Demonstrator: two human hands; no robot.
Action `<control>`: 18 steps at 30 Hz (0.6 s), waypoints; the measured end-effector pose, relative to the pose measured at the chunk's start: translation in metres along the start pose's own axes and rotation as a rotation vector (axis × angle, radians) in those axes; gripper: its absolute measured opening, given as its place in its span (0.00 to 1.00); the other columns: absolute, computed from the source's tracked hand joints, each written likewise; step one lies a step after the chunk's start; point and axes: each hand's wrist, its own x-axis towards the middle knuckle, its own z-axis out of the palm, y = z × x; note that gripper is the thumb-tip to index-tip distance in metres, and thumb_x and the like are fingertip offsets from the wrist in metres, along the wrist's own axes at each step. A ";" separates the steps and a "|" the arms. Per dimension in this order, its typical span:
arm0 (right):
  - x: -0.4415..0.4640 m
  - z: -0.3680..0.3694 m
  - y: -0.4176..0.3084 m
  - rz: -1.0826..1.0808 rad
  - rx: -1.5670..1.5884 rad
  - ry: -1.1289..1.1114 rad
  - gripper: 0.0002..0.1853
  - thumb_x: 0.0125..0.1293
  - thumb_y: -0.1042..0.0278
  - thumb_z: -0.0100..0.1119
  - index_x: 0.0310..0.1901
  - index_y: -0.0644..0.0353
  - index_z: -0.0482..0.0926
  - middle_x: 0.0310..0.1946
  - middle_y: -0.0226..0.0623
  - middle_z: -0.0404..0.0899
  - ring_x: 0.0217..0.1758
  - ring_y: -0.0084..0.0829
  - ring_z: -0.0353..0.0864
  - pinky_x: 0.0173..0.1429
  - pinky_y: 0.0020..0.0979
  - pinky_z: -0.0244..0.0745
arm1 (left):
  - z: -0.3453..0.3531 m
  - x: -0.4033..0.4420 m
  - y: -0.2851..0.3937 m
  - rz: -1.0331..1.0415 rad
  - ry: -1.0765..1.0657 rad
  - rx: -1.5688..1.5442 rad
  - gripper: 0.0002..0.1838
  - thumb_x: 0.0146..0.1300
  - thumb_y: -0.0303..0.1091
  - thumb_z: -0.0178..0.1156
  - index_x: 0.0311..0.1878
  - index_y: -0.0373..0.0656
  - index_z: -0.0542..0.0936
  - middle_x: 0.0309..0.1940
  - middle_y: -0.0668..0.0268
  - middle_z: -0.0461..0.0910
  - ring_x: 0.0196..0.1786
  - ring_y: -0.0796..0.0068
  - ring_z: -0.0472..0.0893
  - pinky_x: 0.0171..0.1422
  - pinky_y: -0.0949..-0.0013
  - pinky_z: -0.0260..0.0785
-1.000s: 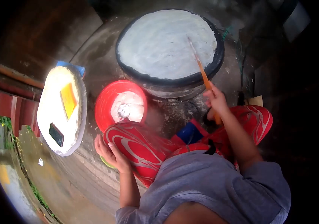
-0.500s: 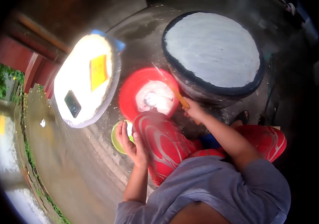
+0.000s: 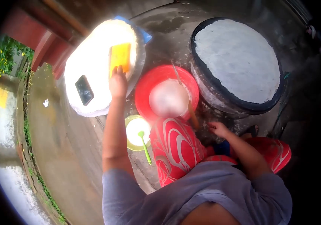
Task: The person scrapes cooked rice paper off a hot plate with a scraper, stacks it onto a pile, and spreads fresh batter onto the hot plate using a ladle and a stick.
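Observation:
My left hand (image 3: 118, 83) reaches over the pale round surface (image 3: 96, 56) on the left, its fingers closed at the lower edge of a yellow-orange flat piece (image 3: 120, 55). My right hand (image 3: 219, 129) is at the right of the red basin (image 3: 144, 92), fingers curled; whatever is in them is too small to tell. A long stick with a wooden handle (image 3: 193, 116) lies across the basin's right side, apart from my right hand. White paste (image 3: 169, 97) fills the basin's bottom. To the right is a large round drum (image 3: 239, 62) with a white coating on top.
A dark phone (image 3: 84, 90) lies on the pale round surface. A green bowl (image 3: 131, 145) with white contents holds a green spoon (image 3: 145, 148) beside my red-clad knee (image 3: 175, 146). A blue item (image 3: 144, 36) sticks out behind the pale surface. Red beams stand at the upper left.
My left hand has moved from beside the knee up to the yellow-orange piece. My right hand has let go of the stick, which now rests on the basin. The view has turned left.

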 end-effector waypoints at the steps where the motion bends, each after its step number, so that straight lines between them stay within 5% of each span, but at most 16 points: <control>1: -0.007 -0.002 0.007 0.010 0.015 -0.004 0.20 0.58 0.75 0.55 0.54 0.61 0.74 0.36 0.38 0.81 0.36 0.24 0.78 0.43 0.25 0.73 | 0.006 0.004 -0.009 0.002 -0.080 0.025 0.12 0.56 0.31 0.58 0.43 0.37 0.76 0.43 0.51 0.77 0.41 0.51 0.79 0.44 0.57 0.72; 6: -0.043 -0.013 -0.009 -0.007 0.130 0.025 0.17 0.61 0.73 0.54 0.53 0.60 0.75 0.34 0.36 0.81 0.35 0.23 0.78 0.40 0.26 0.74 | 0.032 0.019 -0.055 0.259 -0.084 0.130 0.05 0.58 0.27 0.50 0.33 0.39 0.76 0.26 0.53 0.77 0.31 0.52 0.79 0.35 0.58 0.72; 8: -0.055 -0.021 -0.042 -0.048 0.228 0.066 0.15 0.61 0.72 0.55 0.50 0.62 0.75 0.32 0.37 0.80 0.34 0.27 0.79 0.39 0.27 0.74 | -0.006 0.029 -0.032 0.161 -0.030 0.110 0.08 0.57 0.22 0.47 0.34 0.36 0.77 0.27 0.51 0.77 0.29 0.53 0.78 0.33 0.58 0.71; 9: -0.058 -0.025 -0.056 -0.201 0.135 0.204 0.15 0.60 0.72 0.57 0.50 0.62 0.73 0.34 0.38 0.79 0.34 0.29 0.80 0.39 0.29 0.75 | -0.021 0.032 -0.024 0.174 0.143 0.028 0.08 0.58 0.22 0.47 0.34 0.36 0.76 0.26 0.51 0.77 0.29 0.52 0.78 0.34 0.58 0.71; 12: -0.077 -0.050 -0.140 -0.392 0.002 0.479 0.22 0.56 0.72 0.61 0.51 0.62 0.65 0.45 0.43 0.74 0.40 0.35 0.79 0.41 0.31 0.75 | -0.092 0.030 0.048 0.206 0.112 0.024 0.07 0.61 0.23 0.48 0.36 0.33 0.75 0.28 0.49 0.76 0.31 0.51 0.78 0.33 0.57 0.70; 18: -0.094 -0.111 -0.241 -0.891 -0.668 0.956 0.30 0.50 0.70 0.59 0.57 0.57 0.64 0.62 0.42 0.61 0.64 0.44 0.62 0.66 0.43 0.56 | -0.116 -0.040 0.182 0.575 -0.129 -0.208 0.17 0.48 0.16 0.50 0.45 0.33 0.74 0.31 0.51 0.76 0.31 0.53 0.76 0.31 0.60 0.71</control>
